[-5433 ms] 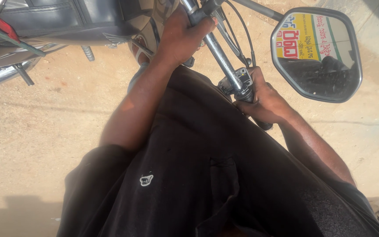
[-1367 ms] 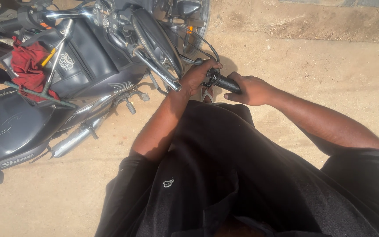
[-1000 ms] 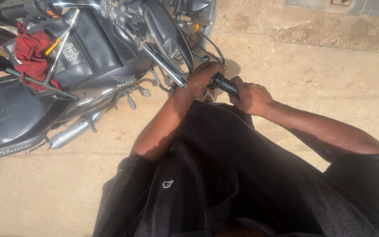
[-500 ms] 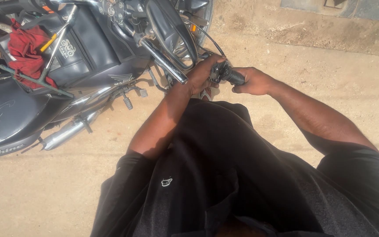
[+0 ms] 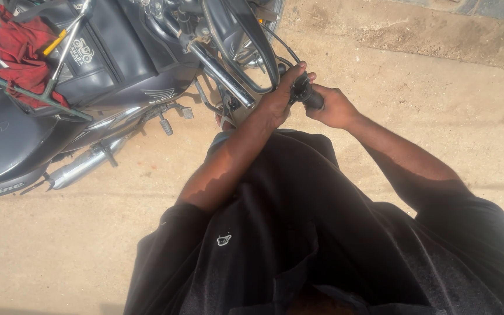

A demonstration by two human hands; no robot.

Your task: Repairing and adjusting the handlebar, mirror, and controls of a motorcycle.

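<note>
A: State the position of the hands.

B: The left hand (image 5: 276, 99) and the right hand (image 5: 335, 108) meet at the black grip (image 5: 309, 97) on the end of the handlebar (image 5: 223, 73), just above the person's black shirt (image 5: 298, 233).

A: State of the fingers?

B: The right hand's fingers are wrapped shut around the outer end of the grip. The left hand's fingers (image 5: 298, 67) curl over the inner end (thumb side hidden), closed on the bar where grip and chrome tube join. The two hands touch or nearly touch; the view does not settle which.

A: Location of the grip relative to the motorcycle?

B: The motorcycle (image 5: 106, 76) lies toward the upper left. The grip projects to the right of it, over the sandy ground (image 5: 438, 116).

A: Other items?

B: A red rag (image 5: 21, 49) rests on the seat (image 5: 7, 146) under a rack of thin rods, with a yellow-handled tool (image 5: 55, 42) beside it. The chrome exhaust (image 5: 80, 166) runs low along the near side.
</note>
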